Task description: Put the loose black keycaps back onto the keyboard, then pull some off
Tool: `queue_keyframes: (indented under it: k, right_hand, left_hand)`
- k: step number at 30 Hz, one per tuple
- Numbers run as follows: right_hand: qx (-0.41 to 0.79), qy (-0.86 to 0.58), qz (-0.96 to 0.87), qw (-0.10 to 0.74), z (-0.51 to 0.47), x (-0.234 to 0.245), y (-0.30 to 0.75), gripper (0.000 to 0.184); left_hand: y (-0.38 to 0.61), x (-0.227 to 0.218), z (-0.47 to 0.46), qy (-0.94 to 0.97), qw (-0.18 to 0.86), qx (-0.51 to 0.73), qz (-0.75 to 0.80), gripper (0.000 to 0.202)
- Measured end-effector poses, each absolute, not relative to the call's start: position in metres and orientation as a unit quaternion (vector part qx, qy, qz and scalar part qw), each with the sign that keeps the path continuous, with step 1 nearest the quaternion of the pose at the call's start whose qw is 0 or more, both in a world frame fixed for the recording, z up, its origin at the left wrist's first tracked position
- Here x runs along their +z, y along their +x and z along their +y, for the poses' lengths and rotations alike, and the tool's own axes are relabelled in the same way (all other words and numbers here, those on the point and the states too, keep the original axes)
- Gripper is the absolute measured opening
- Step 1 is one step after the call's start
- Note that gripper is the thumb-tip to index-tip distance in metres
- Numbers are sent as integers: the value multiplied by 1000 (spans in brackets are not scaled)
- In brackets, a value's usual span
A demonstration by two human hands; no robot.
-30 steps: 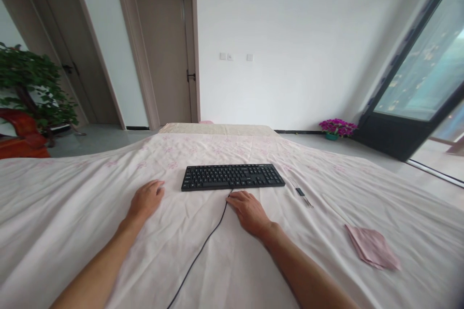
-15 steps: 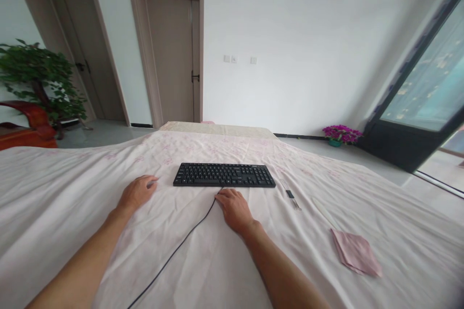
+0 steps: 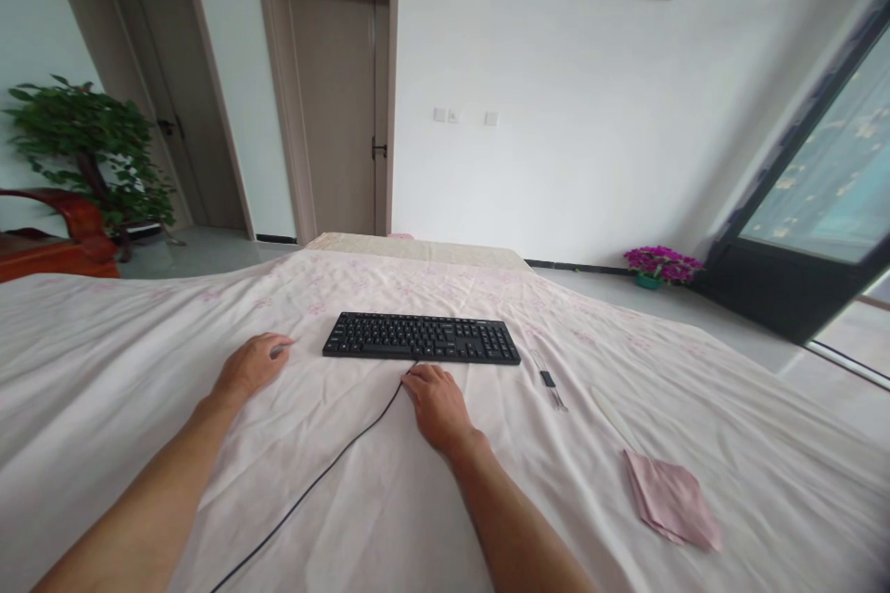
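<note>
A black keyboard (image 3: pixel 421 336) lies flat on a pale pink, flower-patterned cloth (image 3: pixel 362 519). From its near edge a thin black cable (image 3: pixel 310 485) runs toward me and to the left. My right hand (image 3: pixel 439 403) rests just below the keyboard, its fingertips closed on the cable near where it leaves the keyboard. To the left of the keyboard, apart from it, my left hand (image 3: pixel 256 361) lies on the cloth with its fingers extended and holds nothing.
Right of the keyboard lies a slim tool (image 3: pixel 548 378) with a black middle and metal ends. Beyond it are a thin pale strip (image 3: pixel 612 412) and a folded pink cloth (image 3: pixel 673 496). A red wooden chair (image 3: pixel 66 227) stands left; purple flowers (image 3: pixel 660 265) sit on the floor.
The view has shifted slightly, so the keyboard and both hands appear a little further left. Both hands keep nearly the same pose and place beside the keyboard.
</note>
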State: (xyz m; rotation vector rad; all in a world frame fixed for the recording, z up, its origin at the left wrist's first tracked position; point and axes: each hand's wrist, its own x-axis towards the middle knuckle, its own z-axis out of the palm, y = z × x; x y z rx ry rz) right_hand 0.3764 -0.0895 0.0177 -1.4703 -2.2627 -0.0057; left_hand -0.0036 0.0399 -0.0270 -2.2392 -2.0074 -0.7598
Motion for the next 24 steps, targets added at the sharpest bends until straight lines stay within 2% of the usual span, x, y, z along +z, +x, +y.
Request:
queue_keyframes:
  k: [24]
  right_hand:
    - [20,-534,-815,227,-86,16,379,34]
  left_hand:
    - [1,-21,35,-725,23,-247,-643,32]
